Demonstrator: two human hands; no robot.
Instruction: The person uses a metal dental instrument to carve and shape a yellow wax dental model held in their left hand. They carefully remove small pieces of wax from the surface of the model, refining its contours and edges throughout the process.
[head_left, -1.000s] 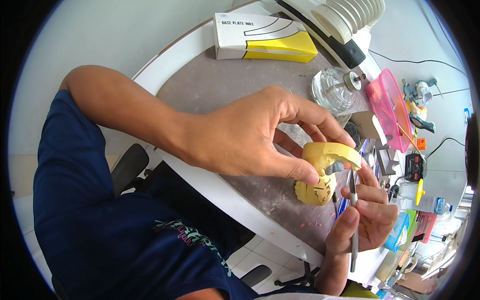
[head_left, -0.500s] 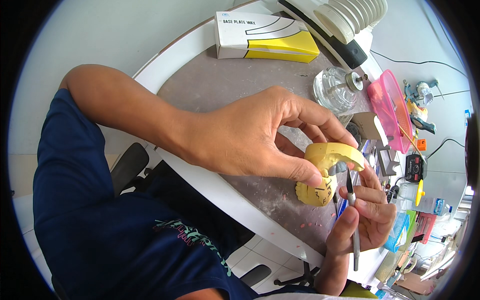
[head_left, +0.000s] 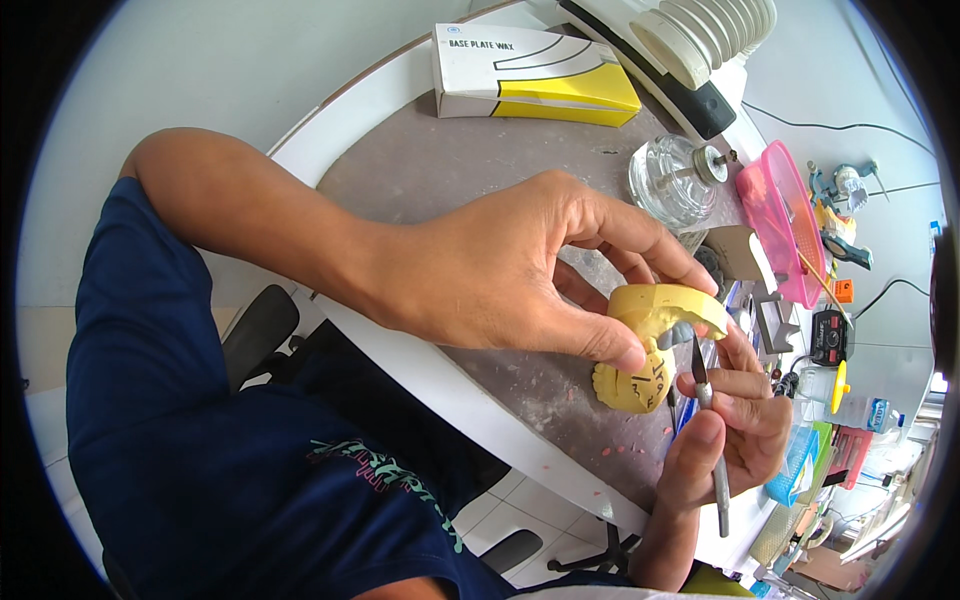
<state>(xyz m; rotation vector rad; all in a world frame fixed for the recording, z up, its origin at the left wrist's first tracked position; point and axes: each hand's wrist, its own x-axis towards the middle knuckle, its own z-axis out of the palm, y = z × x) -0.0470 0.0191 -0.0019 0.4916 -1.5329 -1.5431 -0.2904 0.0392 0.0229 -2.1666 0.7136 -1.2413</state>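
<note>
My left hand [head_left: 500,270] grips a yellow dental cast [head_left: 665,308] between thumb and fingers, above the table. A small patch of grey wax-like material [head_left: 676,335] sits on the inner side of its arch. In my right hand [head_left: 735,430] is a wax-carving knife [head_left: 712,430] with a grey metal handle, held like a pen. Its dark blade points up, at or very near the cast's edge beside the grey patch; contact cannot be made out. Some right fingers reach behind the cast. A second yellow cast [head_left: 630,390] with pen marks on it rests just below, on the table.
A white and yellow wax box [head_left: 540,80] lies at the table's far side. Nearer stands a glass spirit burner [head_left: 672,185]. A pink basket [head_left: 785,220], a ribbed white hose [head_left: 705,40] and scattered tools are to the right. Pink wax crumbs dot the grey tabletop [head_left: 400,160].
The knife has tilted slightly, its handle end swinging to the right, and my right hand has shifted a little. My left hand and the held cast stay almost still.
</note>
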